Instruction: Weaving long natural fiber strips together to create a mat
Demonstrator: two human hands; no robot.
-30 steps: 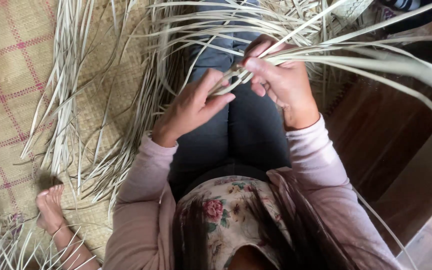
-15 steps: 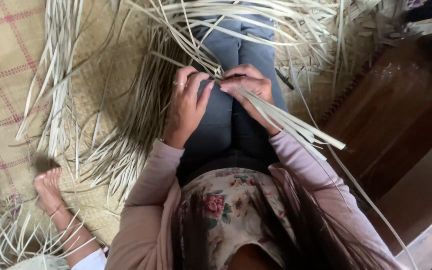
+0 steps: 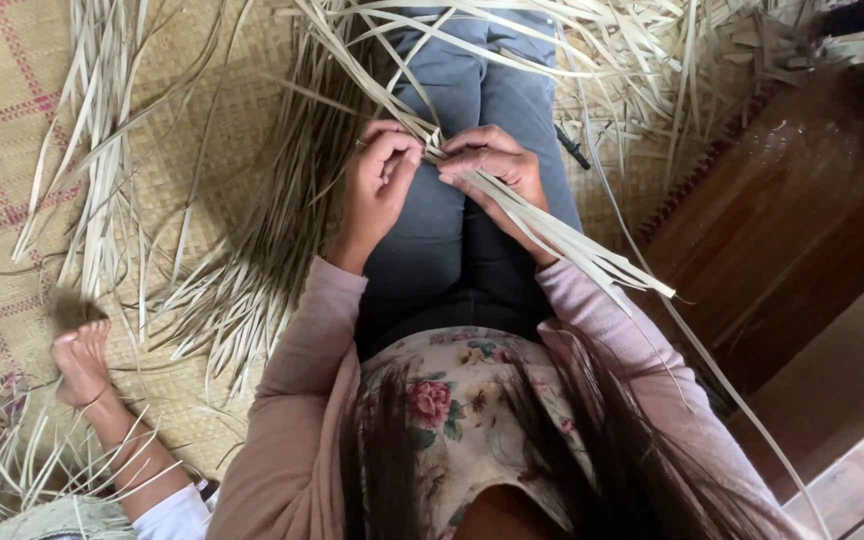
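Over my lap in blue jeans, my left hand and my right hand pinch pale dried palm-leaf strips where they cross. A flat bundle of these strips runs from my fingers down over my right forearm toward the lower right. More strips fan upward from my hands to the top of the view. The part-woven work with its loose fringe lies to the left of my legs. Both hands are closed around strips, fingertips nearly touching each other.
A woven mat with red lines covers the floor at left. Loose strips are scattered across it. Another person's bare foot and leg rest at lower left. Dark wooden floorboards lie to the right.
The strips that arched over to the right a second ago now lie down across my right forearm. Both hands have come together lower over my lap, gripping the crossing.
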